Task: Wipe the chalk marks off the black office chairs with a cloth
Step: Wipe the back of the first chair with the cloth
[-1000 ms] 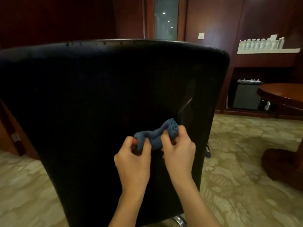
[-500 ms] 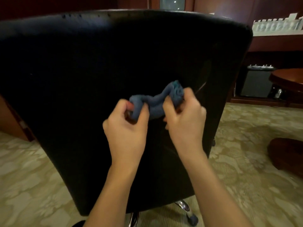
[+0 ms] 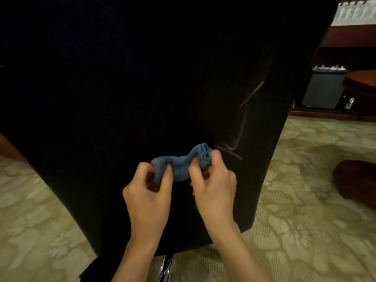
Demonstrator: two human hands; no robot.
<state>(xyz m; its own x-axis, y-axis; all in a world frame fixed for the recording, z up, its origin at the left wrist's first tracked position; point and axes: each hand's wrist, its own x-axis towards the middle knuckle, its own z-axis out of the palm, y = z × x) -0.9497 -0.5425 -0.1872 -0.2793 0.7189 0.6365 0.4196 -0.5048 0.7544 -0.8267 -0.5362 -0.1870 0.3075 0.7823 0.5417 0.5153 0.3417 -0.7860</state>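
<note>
While the black chair back [image 3: 142,88] filled most of the frame above the patterned carpet [image 3: 305,200], pale chalk lines [image 3: 242,127] ran down its right side. Lower centre, the left hand [image 3: 147,192] and right hand [image 3: 213,184] each pinched an end of the bunched blue cloth [image 3: 181,163], just beside the lowest mark.

A patterned beige carpet [image 3: 305,231] covers the floor. The black chair [image 3: 142,88] stands on it, its chrome base [image 3: 166,265] showing under the backrest. At right a dark wooden pedestal [image 3: 356,180] rests on the carpet below a round table [image 3: 362,80]. Behind, a low wooden ledge [image 3: 321,113] carries a grey box [image 3: 323,90].
</note>
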